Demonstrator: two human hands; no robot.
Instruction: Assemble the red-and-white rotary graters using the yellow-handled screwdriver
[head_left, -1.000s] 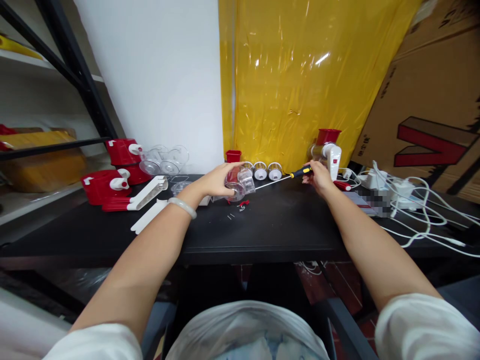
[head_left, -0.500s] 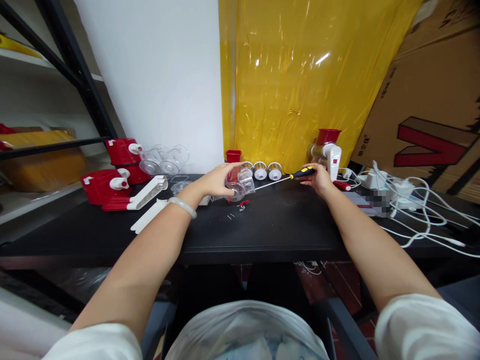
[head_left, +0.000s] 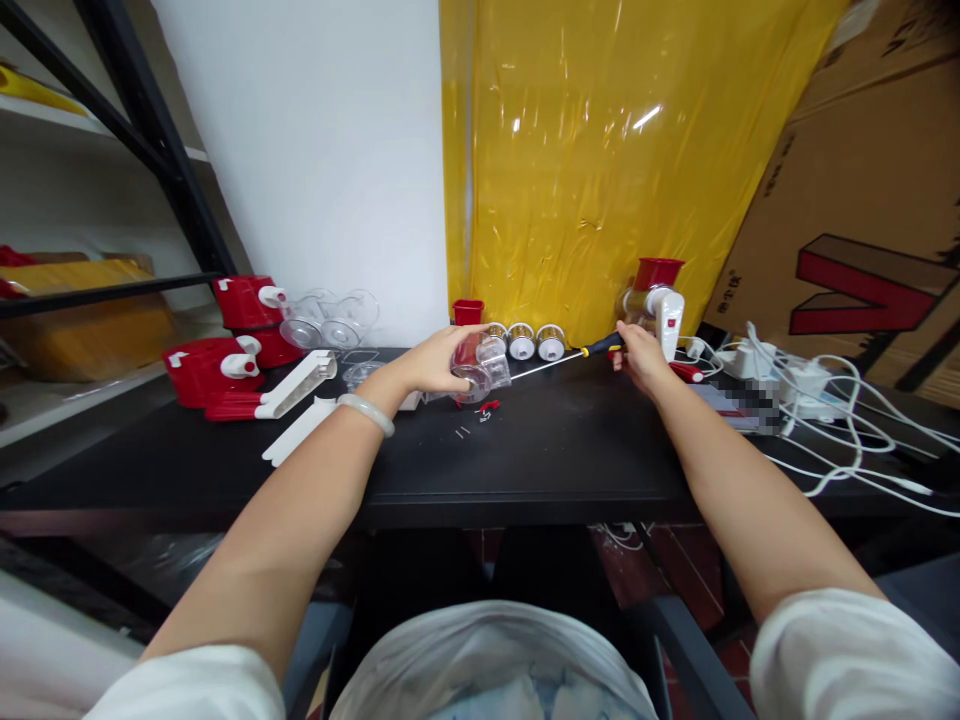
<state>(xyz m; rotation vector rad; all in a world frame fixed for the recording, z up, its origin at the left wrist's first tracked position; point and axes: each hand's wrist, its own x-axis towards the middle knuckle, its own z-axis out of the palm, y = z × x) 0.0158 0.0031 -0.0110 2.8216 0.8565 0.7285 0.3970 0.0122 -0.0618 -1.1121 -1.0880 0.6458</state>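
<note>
My left hand (head_left: 433,362) grips a clear plastic housing (head_left: 495,362) with a red part behind its wall, held low over the black table (head_left: 570,440). In my right hand (head_left: 637,352) is the black and yellow handle of a screwdriver (head_left: 601,345). Its long shaft points left, and the tip meets the right end of the clear housing. Below the housing lie a small red piece (head_left: 489,405) and several tiny screws or pins (head_left: 462,433).
Red housings (head_left: 210,372), white handles (head_left: 298,385) and clear cups (head_left: 341,320) stand at left. Drum cutters (head_left: 551,342) line the back, beside a red cup (head_left: 468,312). An assembled red-and-white grater (head_left: 664,310), a tablet (head_left: 731,405) and tangled white cables (head_left: 847,430) are at right.
My right hand has changed its grip on the screwdriver handle, with the fingers now curled closer at its end. The left hand and the clear housing stay in place.
</note>
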